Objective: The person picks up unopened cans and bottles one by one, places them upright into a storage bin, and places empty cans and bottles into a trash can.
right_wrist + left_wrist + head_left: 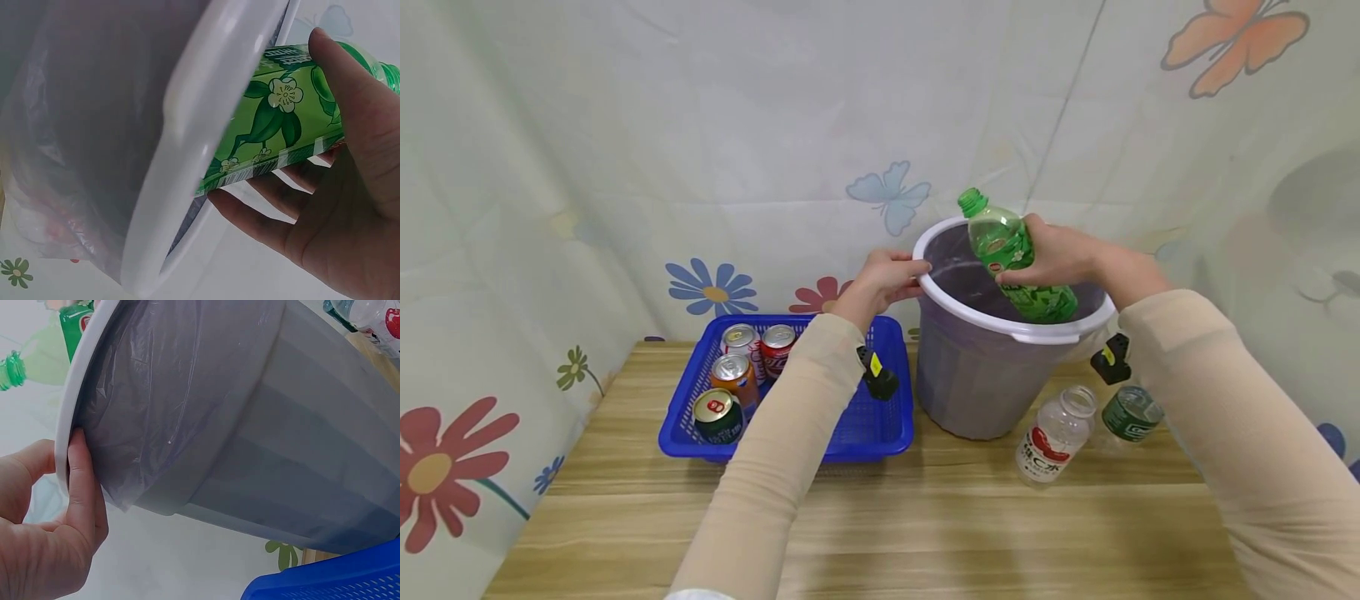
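Observation:
My right hand (1060,252) grips a green plastic drink bottle (996,237), tilted with its base inside the mouth of a grey trash bin (977,375). The bottle has no cap, and its label shows white flowers in the right wrist view. My left hand (883,283) pinches the bin's white rim (1045,331) on the left side, thumb on one face and fingers on the other, as the left wrist view shows. A thin plastic liner (144,406) hangs from under the rim. The bottom of the bin's inside is hidden.
A blue plastic basket (880,425) stands left of the bin with several drink cans (735,377) in its left part. Right of the bin stand a clear bottle with a red-and-white label (1054,437) and a clear bottle with a green label (1129,414). A patterned curtain (760,167) hangs behind.

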Available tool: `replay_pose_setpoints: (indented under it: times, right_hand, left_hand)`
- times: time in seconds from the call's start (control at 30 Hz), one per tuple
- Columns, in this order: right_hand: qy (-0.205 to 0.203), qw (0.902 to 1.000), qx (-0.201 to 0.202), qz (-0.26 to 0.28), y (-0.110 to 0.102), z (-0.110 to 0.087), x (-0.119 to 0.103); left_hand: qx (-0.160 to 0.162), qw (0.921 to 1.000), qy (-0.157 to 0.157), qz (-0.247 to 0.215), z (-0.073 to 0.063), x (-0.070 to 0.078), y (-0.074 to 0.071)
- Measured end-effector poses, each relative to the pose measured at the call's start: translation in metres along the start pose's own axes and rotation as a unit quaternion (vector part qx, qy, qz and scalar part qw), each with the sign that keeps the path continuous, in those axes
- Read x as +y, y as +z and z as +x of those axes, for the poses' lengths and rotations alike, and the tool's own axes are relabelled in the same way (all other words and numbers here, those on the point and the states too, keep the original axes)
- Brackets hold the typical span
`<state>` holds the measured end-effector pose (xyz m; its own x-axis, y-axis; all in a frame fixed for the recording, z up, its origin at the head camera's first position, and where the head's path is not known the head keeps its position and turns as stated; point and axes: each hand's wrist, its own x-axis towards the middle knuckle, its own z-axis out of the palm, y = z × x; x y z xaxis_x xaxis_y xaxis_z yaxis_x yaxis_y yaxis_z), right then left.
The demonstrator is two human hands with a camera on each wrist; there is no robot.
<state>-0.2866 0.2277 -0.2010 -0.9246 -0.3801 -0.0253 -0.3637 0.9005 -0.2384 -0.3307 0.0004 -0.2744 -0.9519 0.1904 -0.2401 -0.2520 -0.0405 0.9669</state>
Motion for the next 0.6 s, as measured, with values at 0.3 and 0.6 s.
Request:
replay_pose_setpoints:
  times: [0.3,0.6]
  right_hand:
    - [-0.02,0.9985,-0.024,0.045,0.004,-0.0021,0.0014]
    - [-0.038,0.9979,-0.033,0.04,-0.0001,-0.0089,0.0027]
  left_hand:
    - [0.008,0.9999,-0.003,0.011,-0.0008,-0.0002,0.0003]
    - [0.009,0.9999,-0.002,0.011,-0.0026,0.0004,-0.0011]
